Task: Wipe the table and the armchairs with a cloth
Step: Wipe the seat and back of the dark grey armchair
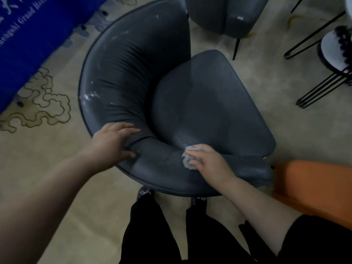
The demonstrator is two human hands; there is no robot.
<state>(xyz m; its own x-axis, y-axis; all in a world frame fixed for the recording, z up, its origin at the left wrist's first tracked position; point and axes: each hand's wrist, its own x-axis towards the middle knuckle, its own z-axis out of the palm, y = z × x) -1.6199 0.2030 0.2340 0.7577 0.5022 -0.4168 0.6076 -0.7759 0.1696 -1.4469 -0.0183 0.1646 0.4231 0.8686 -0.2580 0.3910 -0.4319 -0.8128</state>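
While crumpled, grey cloth on leathery armchair

Setting: hotel lounge or function room. Evidence: blue banner printed "Grand Hotel"; beige carpet with a looping cloud pattern; two matching grey padded armchairs; small round side tables on black wire legs; orange upholstered seat alongside.
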